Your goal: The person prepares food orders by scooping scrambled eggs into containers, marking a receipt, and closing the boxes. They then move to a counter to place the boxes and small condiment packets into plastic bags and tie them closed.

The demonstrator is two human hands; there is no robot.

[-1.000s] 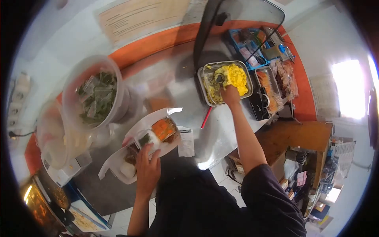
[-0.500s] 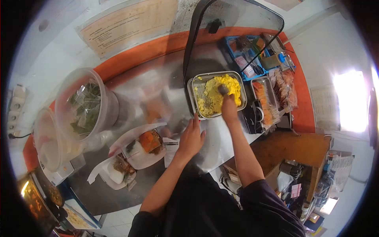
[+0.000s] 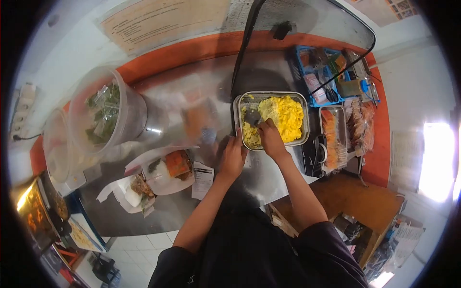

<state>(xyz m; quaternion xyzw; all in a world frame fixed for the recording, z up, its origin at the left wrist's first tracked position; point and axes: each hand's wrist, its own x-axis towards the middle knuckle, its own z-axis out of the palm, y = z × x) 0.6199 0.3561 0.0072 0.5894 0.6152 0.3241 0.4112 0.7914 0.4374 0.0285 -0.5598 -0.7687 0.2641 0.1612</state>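
Note:
A rectangular metal tray (image 3: 308,127) stands on the steel counter. Inside it lies yellow scrambled egg (image 3: 289,117), piled toward the right and thinner on the left. My right hand (image 3: 272,139) is closed around the handle of a spoon (image 3: 251,115), whose bowl rests in the egg at the tray's left side. My left hand (image 3: 232,158) grips the tray's front-left corner, its fingertips at the rim. To the left of that hand are a paper slip (image 3: 203,181) and an open takeaway box (image 3: 168,185) with rice and an orange packet.
Left on the counter stands a clear bucket (image 3: 132,115) of leafy packets. A dark-framed clear cover (image 3: 247,43) rises behind the tray. Right of it are a tray of orange food (image 3: 331,137), bagged food (image 3: 359,122) and a blue basket (image 3: 319,97).
My right hand has drawn the spoon from the egg pile to the tray's left side. My left fingers have closed in at the tray's corner. The view has shifted slightly.

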